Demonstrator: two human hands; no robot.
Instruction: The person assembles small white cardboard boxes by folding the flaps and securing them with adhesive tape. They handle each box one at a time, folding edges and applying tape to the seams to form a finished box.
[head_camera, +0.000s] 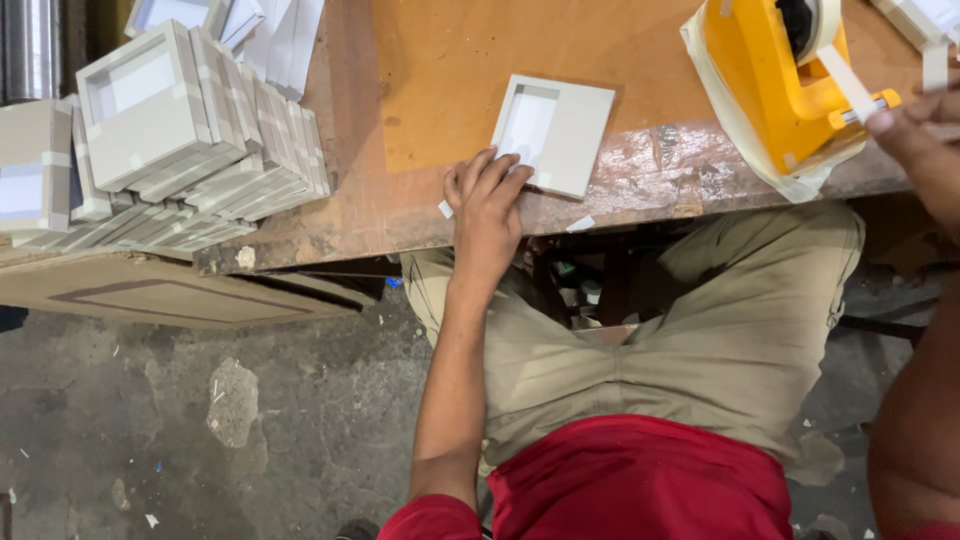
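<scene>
My left hand (487, 205) rests flat, fingers spread, on the near edge of the counter (440, 70), fingertips touching the corner of one grey box tray (553, 134). That tray lies flat with bare counter behind it. My right hand (915, 115) pinches a strip of tape (850, 85) pulled from one yellow tape dispenser (775, 80) at the right edge. A stack of grey box trays (180, 140), too many to count, leans at the counter's left end.
</scene>
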